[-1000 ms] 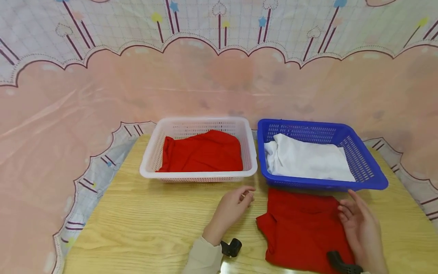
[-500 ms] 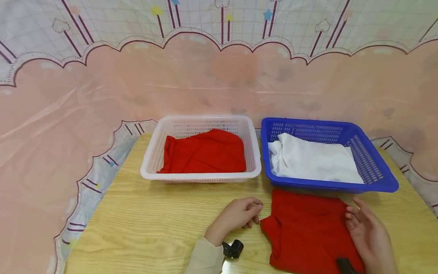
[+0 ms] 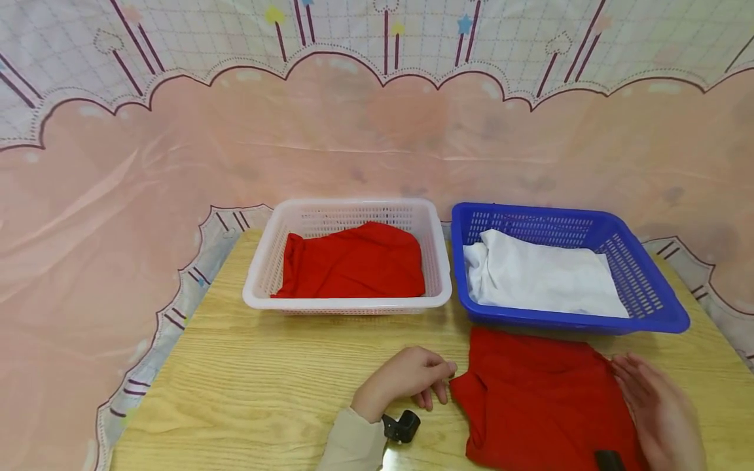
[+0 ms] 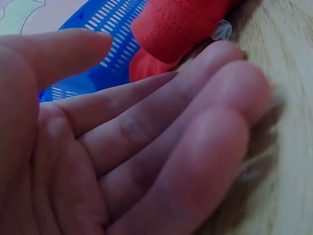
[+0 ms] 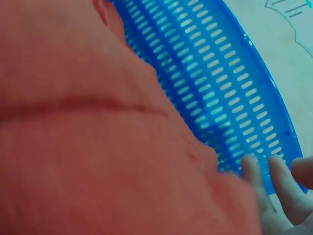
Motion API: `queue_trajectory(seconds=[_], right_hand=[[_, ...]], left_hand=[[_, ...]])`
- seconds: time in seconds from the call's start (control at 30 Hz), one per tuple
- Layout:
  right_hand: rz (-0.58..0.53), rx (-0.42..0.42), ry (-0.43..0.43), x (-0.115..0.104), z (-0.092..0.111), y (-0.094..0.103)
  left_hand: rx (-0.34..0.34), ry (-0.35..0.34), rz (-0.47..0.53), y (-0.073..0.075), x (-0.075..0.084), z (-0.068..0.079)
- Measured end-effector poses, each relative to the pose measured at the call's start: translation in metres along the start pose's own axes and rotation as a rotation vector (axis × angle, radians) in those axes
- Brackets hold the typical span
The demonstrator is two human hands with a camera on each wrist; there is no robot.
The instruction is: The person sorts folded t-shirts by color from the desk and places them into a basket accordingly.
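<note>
A red garment [image 3: 542, 405], folded, with a short sleeve sticking out at its left, lies on the wooden table in front of the blue basket. Just left of that sleeve, my left hand [image 3: 409, 378] is loosely bent, fingertips toward the table. The left wrist view shows its palm [image 4: 68, 171] holding nothing, and the red sleeve [image 4: 168, 29] beyond the fingers. At the garment's right edge is my right hand [image 3: 662, 409], slightly blurred, its fingers extended alongside the cloth. In the right wrist view, red fabric [image 5: 98, 161] fills the left side and the fingers [image 5: 286, 191] show at lower right.
At the back stands a white basket [image 3: 347, 303] with red cloth [image 3: 353, 265] in it. Beside it, the blue basket [image 3: 565, 320] holds folded white cloth [image 3: 542, 275]. A patterned curtain [image 3: 353, 144] hangs behind the table [image 3: 247, 379].
My left hand has come down nearer me, beside the sleeve. My right hand has shifted right and toward me along the garment's edge. The view has turned slightly.
</note>
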State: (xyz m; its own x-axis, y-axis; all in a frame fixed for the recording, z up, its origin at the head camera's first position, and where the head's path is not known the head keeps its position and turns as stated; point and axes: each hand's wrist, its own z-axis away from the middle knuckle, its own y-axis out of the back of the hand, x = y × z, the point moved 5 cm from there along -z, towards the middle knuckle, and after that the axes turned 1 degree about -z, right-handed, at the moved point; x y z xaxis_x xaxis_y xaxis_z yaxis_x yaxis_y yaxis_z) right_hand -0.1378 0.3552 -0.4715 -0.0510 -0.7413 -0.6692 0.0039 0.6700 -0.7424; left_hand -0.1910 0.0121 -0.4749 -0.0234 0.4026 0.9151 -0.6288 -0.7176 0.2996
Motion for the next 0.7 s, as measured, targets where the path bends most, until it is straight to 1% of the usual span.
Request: queue_trajectory(seconds=[0.07,0.17,0.2,0.23,0.33,0.43,0.47,0.57,0.7], right_hand=[[0.05,0.05,0.026,-0.001,0.001,0.003],[0.115,0.093,0.045,-0.002,0.002,0.007],[0.134,0.102,0.035,-0.001,0.002,0.008],[0.151,0.091,0.025,-0.001,0.001,0.008],[0.266,0.074,-0.015,0.0,0.0,0.008],[0.42,0.086,-0.065,0.001,0.0,0.009],[0.481,0.109,-0.088,0.002,0.0,0.01],[0.631,0.152,-0.207,0.005,0.0,0.012],[0.819,0.157,-0.394,0.011,-0.001,0.013]], left_hand=[[-0.016,0.008,0.001,-0.001,0.0,0.001],[-0.03,0.024,-0.002,-0.002,0.001,0.002],[-0.029,0.03,-0.005,-0.002,0.001,0.002],[-0.028,0.03,-0.009,-0.003,0.002,0.002],[-0.035,0.023,-0.02,-0.004,0.003,0.001],[-0.04,-0.001,-0.035,-0.007,0.005,-0.001],[-0.046,-0.004,-0.031,-0.009,0.006,-0.001],[-0.067,-0.004,-0.021,-0.013,0.006,-0.002],[-0.085,-0.011,-0.025,-0.016,0.008,-0.003]])
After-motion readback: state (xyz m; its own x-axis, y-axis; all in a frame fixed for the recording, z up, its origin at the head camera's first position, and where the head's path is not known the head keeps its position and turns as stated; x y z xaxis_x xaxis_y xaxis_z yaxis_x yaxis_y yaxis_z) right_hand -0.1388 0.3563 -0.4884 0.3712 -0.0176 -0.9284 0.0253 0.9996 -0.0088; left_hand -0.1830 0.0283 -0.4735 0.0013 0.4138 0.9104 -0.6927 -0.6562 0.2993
